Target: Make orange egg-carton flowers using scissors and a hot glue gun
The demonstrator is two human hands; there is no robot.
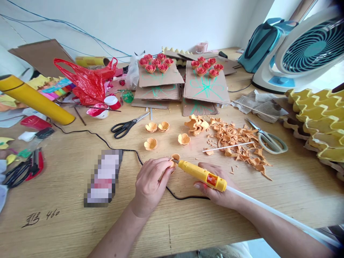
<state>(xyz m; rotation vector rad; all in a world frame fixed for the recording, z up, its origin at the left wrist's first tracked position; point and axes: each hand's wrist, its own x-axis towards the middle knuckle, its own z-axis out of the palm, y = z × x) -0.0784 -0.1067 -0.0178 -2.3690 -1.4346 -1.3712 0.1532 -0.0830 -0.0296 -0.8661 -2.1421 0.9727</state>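
Observation:
Between the fingertips of my left hand (pixel 153 182) is a small orange petal cup (pixel 175 157), cut from what looks like egg-carton pulp. My right hand (pixel 215 188) is wrapped round a yellow glue gun (pixel 200 175), whose metal nozzle reaches the cup. A long white glue stick (pixel 279 214) runs out of the gun's back end over my right forearm. Just beyond my hands stand several orange paper flowers (pixel 184 139), open side up. An uncut stack of orange pulp pieces (pixel 196 124) lies behind them to the right.
Orange scraps (pixel 236 138) and pale-handled scissors (pixel 267 138) lie right; black scissors (pixel 129 125) lie left of the flowers. A pixelated phone-like object (pixel 103 179) and black cord (pixel 185 197) are near. Red flowers (pixel 157 66) top cardboard at the back. A fan (pixel 298 53) stands right.

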